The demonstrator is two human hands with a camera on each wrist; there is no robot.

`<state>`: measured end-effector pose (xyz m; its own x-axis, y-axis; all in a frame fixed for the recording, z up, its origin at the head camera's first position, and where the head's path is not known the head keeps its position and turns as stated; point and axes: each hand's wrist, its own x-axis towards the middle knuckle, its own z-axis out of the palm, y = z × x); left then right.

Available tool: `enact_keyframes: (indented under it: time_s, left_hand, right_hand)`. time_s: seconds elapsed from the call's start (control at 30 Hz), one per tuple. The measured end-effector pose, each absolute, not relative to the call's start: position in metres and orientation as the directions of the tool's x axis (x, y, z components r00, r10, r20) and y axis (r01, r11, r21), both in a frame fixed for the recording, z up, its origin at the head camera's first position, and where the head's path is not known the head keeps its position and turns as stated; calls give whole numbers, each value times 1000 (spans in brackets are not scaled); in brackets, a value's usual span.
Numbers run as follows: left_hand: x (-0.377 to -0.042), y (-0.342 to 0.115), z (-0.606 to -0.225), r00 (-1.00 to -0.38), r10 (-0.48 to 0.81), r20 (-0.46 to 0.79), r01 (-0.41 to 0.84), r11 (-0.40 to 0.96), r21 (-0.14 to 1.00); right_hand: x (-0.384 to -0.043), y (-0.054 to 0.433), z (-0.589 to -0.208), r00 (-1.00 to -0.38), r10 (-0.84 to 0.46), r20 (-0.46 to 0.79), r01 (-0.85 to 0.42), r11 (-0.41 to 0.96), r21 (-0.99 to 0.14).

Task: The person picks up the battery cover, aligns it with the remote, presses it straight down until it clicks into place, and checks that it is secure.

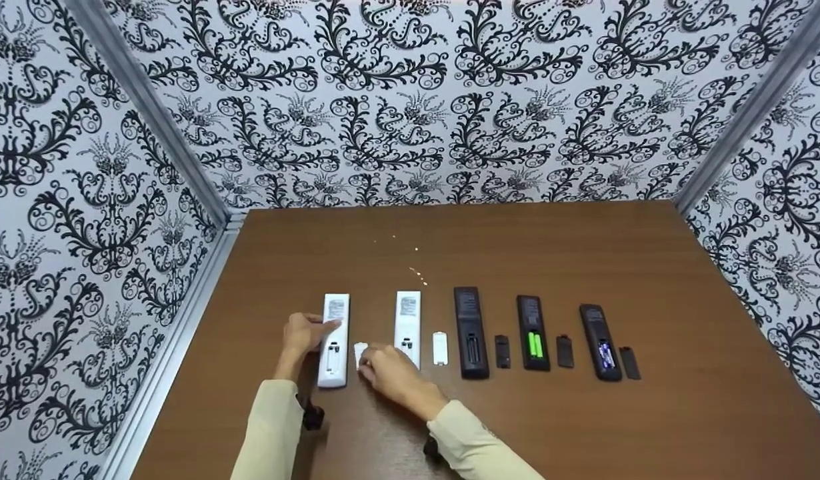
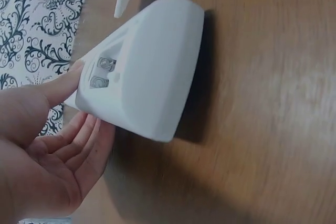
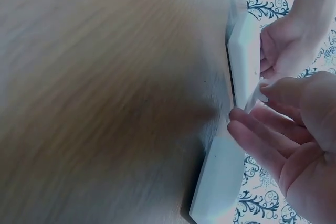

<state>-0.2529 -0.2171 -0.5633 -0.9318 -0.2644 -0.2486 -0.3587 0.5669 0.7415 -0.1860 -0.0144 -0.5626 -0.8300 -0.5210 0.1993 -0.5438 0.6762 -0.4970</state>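
At the far left of the row, a white remote control [image 1: 337, 310] lies back side up with its battery compartment uncovered. My left hand [image 1: 302, 335] grips its left edge, thumb on top and fingers along the side. In the left wrist view, metal contacts show in the bay of that remote [image 2: 163, 66]. My right hand [image 1: 393, 375] pinches a small white battery cover [image 1: 360, 352] between thumb and fingers, just right of the remote. The right wrist view shows this cover [image 3: 256, 97] tilted. A second white remote [image 1: 408, 307], also uncovered, sits partly behind my right hand.
Another white cover [image 1: 440, 348] lies beside the second remote. Rightward stand a black remote [image 1: 468, 313], one with green batteries [image 1: 535, 345], and one with blue batteries [image 1: 606, 355]. Each has a black cover [image 1: 503, 351] beside it. Patterned walls [image 1: 410, 100] enclose the wooden table [image 1: 550, 247].
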Motion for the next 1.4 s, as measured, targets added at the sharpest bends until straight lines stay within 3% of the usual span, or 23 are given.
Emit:
enact_keyframes:
  time_s: [0.47,1.07,1.4]
  left_hand:
    - [-252,-219,-570,-930,-272,-248,-348,426,835]
    - [-250,-224,-577,-923,-203,-326,-365,193,911]
    - [-248,-222,-579,-924,-204,-323,-354,141,925]
  right_hand:
    - [-190,-13,-567,-836,-492,241,-526,599,-604]
    - [-197,-17,-557,-808,-455,375,-589,590,-552]
    - [-206,-33,-559,-831,-431,351,-535,448,-717]
